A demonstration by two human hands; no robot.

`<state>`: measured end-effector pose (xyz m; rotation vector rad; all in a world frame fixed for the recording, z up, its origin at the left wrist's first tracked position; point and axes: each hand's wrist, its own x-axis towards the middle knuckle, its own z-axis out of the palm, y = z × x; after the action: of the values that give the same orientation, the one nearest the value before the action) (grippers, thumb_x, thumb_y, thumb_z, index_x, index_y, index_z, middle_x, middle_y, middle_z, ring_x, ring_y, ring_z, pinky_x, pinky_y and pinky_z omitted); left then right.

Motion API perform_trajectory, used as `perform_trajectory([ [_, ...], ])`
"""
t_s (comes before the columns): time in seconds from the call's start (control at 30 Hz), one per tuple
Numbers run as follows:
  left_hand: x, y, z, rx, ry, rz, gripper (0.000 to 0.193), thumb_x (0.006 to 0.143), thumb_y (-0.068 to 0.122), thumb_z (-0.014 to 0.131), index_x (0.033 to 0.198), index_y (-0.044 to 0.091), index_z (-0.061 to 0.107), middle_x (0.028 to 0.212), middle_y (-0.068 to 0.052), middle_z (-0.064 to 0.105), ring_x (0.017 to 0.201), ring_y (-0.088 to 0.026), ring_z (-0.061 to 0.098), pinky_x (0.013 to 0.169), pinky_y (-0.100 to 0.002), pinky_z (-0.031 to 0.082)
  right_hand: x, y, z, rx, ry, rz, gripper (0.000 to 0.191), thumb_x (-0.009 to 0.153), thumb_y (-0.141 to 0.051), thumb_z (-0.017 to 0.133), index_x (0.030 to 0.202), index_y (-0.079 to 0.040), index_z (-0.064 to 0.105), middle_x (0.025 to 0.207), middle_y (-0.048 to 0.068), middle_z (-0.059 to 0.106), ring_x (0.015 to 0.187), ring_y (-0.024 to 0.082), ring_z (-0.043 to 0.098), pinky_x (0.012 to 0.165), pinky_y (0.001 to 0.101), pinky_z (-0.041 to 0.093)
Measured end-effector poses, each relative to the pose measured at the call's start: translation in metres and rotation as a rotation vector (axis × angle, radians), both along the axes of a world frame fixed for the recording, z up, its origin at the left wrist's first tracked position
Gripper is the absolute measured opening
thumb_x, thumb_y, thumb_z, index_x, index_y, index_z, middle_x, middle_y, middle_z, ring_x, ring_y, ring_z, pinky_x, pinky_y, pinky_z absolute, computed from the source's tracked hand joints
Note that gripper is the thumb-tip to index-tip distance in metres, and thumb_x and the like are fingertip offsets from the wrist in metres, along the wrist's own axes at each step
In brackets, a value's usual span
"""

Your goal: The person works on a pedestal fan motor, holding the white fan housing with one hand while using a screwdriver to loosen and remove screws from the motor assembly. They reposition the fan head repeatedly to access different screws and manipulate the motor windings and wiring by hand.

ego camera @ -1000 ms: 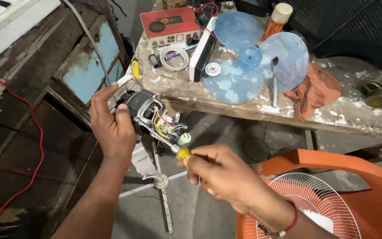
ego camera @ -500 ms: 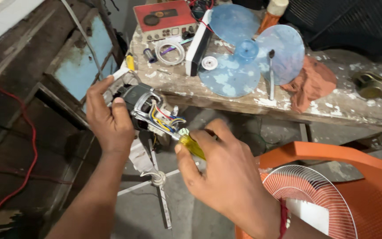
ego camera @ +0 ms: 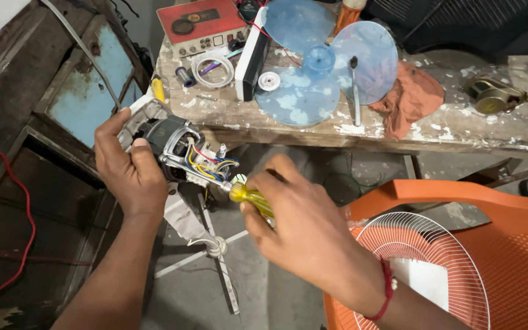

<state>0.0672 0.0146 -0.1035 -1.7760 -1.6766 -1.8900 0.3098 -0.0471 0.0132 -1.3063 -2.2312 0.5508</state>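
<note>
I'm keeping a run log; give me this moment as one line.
left hand: holds fan motor | right hand: holds yellow screwdriver at motor wiring

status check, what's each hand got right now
Left hand gripping fan motor, wires facing right. Right hand holding yellow-handled screwdriver, tip at the motor's wiring end. Nothing between tool and motor; blue fan blade lies on the bench behind.

Two hands working on a fan motor beside a cluttered tabletop

The left hand (ego camera: 131, 174) grips the fan motor (ego camera: 178, 150) with its coloured wires exposed; the right hand (ego camera: 304, 229) holds a yellow-handled screwdriver (ego camera: 249, 197) against it. On the tabletop (ego camera: 459, 131) lie a blue fan blade (ego camera: 328, 64) and an orange rag (ego camera: 414, 98).
</note>
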Motion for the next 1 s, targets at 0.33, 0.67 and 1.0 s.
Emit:
perform_trajectory([
  [0.33, 0.001, 0.001, 0.001, 0.015, 0.033, 0.037, 0.042, 0.095, 0.001, 0.050, 0.136, -0.002, 0.058, 0.128, -0.021, 0.062, 0.122, -0.038, 0.059, 0.112, -0.045, 0.045, 0.000, 0.001, 0.008, 0.176, 0.159, 0.049, 0.030, 0.082, -0.027, 0.078, 0.100, -0.004, 0.071, 0.102, 0.012, 0.063, 0.081, 0.035, 0.069, 0.069, 0.0437, 0.055],
  [0.67, 0.001, 0.001, 0.006, 0.041, -0.021, -0.005, 0.042, 0.093, -0.001, 0.048, 0.134, -0.002, 0.058, 0.128, -0.020, 0.061, 0.121, -0.037, 0.060, 0.112, -0.044, 0.046, -0.015, 0.001, 0.016, -0.268, -0.195, -0.208, 0.025, 0.086, -0.033, 0.061, 0.089, -0.012, 0.074, 0.078, 0.019, 0.073, 0.075, 0.040, 0.069, 0.072, 0.0492, 0.052],
  [1.0, -0.001, 0.001, 0.004, 0.043, -0.005, 0.014, 0.042, 0.094, -0.002, 0.048, 0.135, -0.002, 0.058, 0.130, -0.021, 0.061, 0.121, -0.038, 0.061, 0.112, -0.044, 0.047, -0.009, -0.001, 0.007, 0.104, 0.269, -0.081, 0.031, 0.079, -0.023, 0.076, 0.105, -0.005, 0.073, 0.088, 0.012, 0.073, 0.073, 0.027, 0.075, 0.063, 0.0348, 0.056],
])
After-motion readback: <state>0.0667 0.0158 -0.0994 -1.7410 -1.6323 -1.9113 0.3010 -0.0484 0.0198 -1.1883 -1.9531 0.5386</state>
